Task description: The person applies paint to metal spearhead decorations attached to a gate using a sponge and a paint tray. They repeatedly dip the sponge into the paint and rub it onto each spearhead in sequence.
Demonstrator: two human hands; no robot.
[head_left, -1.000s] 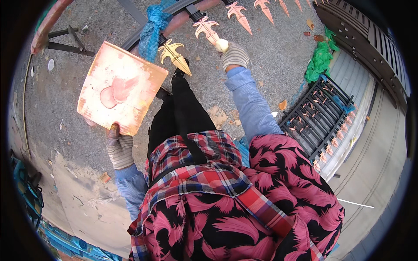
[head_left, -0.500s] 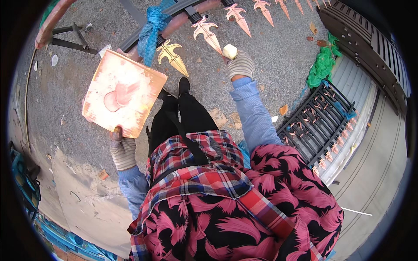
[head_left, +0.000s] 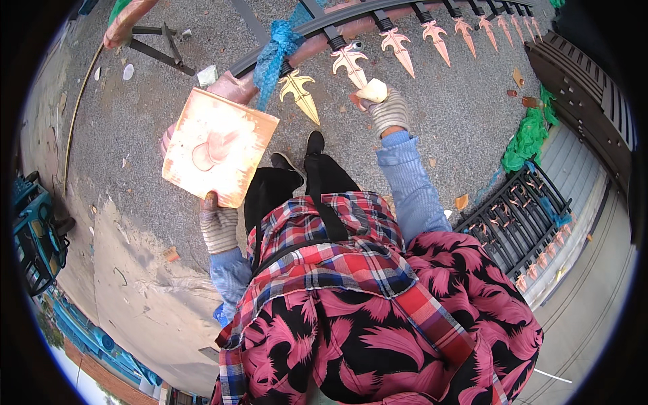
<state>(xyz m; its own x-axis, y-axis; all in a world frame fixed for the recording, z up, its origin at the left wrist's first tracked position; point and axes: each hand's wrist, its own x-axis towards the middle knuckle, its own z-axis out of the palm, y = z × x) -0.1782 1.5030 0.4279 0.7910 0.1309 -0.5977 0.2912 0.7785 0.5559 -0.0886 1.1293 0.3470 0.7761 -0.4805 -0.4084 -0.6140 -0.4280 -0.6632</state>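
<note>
Board: square cardboard board (head_left: 218,147), smeared orange and pink, held flat at about 10 o'clock from the person's body, over the gravel ground (head_left: 121,135).
Left hand: gloved left hand (head_left: 219,226) closes on the board's near corner, thumb on top and fingers underneath, so the board is carried rather than resting on anything.
Gold finial: one spear-shaped finial (head_left: 300,91) on the fence panel (head_left: 378,15) at 12 o'clock shows gold; it looks finished, as far as colour tells.
Blue wrap: blue cloth (head_left: 273,54) is tied round the rail just at 11 o'clock of the gold finial.
Pale finial: next finial (head_left: 349,61) to the right looks pale cream with copper at its edges; I judge it part-coated.
Right hand: gloved right hand (head_left: 389,110) reaches to 1 o'clock and pinches a small pale pad (head_left: 371,91), which sits just below the pale finial, near or touching its tip; contact cannot be told for sure.
Copper finials: row of finials (head_left: 432,37) running to 2 o'clock is plain copper-orange, so most of the row appears untouched.
Progress: judging by colour, one tip done, one under way, many left.
Other panel: black fence section (head_left: 520,223) lies on the ground at 3 o'clock, its small tips orange.
Green cloth: bundle (head_left: 530,135) lies near it.
</note>
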